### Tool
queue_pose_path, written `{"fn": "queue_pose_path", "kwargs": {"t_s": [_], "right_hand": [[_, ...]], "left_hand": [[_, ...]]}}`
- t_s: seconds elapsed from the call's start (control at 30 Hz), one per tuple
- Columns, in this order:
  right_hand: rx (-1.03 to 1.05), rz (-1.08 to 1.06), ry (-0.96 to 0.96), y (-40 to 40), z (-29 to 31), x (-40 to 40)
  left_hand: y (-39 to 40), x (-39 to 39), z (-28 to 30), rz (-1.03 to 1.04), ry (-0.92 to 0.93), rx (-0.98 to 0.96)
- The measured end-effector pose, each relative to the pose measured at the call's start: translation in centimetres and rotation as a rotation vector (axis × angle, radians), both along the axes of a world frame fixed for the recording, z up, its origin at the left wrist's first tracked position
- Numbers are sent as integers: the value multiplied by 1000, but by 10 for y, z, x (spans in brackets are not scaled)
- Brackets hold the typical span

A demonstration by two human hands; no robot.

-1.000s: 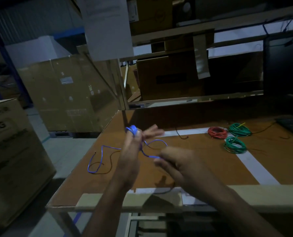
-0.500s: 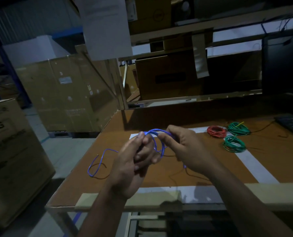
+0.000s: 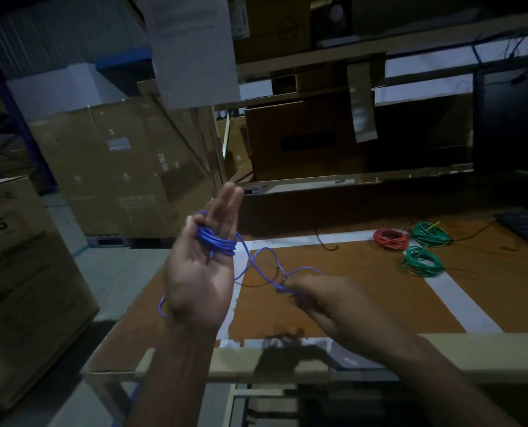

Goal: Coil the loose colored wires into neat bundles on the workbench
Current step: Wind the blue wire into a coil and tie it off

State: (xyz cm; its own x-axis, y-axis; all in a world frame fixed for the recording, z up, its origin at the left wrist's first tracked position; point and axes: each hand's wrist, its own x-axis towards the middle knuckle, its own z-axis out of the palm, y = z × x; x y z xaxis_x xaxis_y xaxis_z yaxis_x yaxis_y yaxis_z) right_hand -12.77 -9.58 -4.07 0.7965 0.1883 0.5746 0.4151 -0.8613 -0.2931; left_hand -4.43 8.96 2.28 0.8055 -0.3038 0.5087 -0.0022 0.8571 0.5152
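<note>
Several turns of blue wire (image 3: 216,241) wrapped round the straight, upright fingers (image 3: 225,211) of the left hand (image 3: 199,272), palm facing the camera, thumb lying beside the loops. Right hand (image 3: 327,303) low and nearer the bench edge, fingertips pinched on the free run of the same wire, drawn out to the side. Half a second ago both hands together at the coil, laying a turn over the fingers; now pulled apart, with a wavy slack length hanging between them and a short tail dangling below the left wrist. Probably set up for another wrap, with only a little wire left to take in. Further out on the workbench (image 3: 364,303): a red bundle (image 3: 390,238) and two green bundles (image 3: 430,234) (image 3: 422,261), already coiled, close together near the white tape. Beyond, a dark keyboard (image 3: 527,226) at the right edge and cardboard boxes (image 3: 118,167) to the left.
</note>
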Motion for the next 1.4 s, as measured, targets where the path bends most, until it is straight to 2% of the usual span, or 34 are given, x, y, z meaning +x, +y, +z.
{"fn": "queue_pose_path", "kwargs": {"t_s": [0.1, 0.17, 0.27, 0.33, 0.5, 0.7, 0.83, 0.93, 1.03, 1.1, 1.13, 1.23, 1.3, 1.4], "right_hand": [[48, 30, -71, 12, 9, -1], [151, 9, -160, 14, 19, 2], [298, -32, -252, 14, 32, 8], [326, -78, -256, 11, 37, 13], [360, -36, -224, 3, 43, 20], [222, -28, 51, -7, 27, 15], [179, -87, 0, -22, 7, 14], [206, -174, -99, -33, -8, 17], [100, -141, -136, -25, -14, 15], [-26, -78, -115, -11, -13, 11], [-58, -36, -118, -4, -10, 8], [-14, 28, -157, 9, 4, 1], [61, 10, -223, 13, 17, -1], [193, -44, -289, 9, 30, 4]], "left_hand": [[-8, -3, -14, 312, -285, 504], [-11, -7, -23, 390, -435, 777], [-14, -11, -27, 427, -453, 948], [-15, -12, -27, 390, -435, 968], [-12, -16, -23, 26, -264, 739], [0, -7, -19, -245, 66, 204], [14, 11, -12, -422, 201, -91], [19, 13, -2, -347, 277, -227], [14, 2, 9, -142, 187, -207], [6, 0, 7, -77, 60, -95], [3, 4, 1, 7, 9, 27], [-4, 6, -9, 294, -146, 555], [-7, 2, -21, 268, -257, 760], [-10, -8, -30, 250, -396, 871]]}}
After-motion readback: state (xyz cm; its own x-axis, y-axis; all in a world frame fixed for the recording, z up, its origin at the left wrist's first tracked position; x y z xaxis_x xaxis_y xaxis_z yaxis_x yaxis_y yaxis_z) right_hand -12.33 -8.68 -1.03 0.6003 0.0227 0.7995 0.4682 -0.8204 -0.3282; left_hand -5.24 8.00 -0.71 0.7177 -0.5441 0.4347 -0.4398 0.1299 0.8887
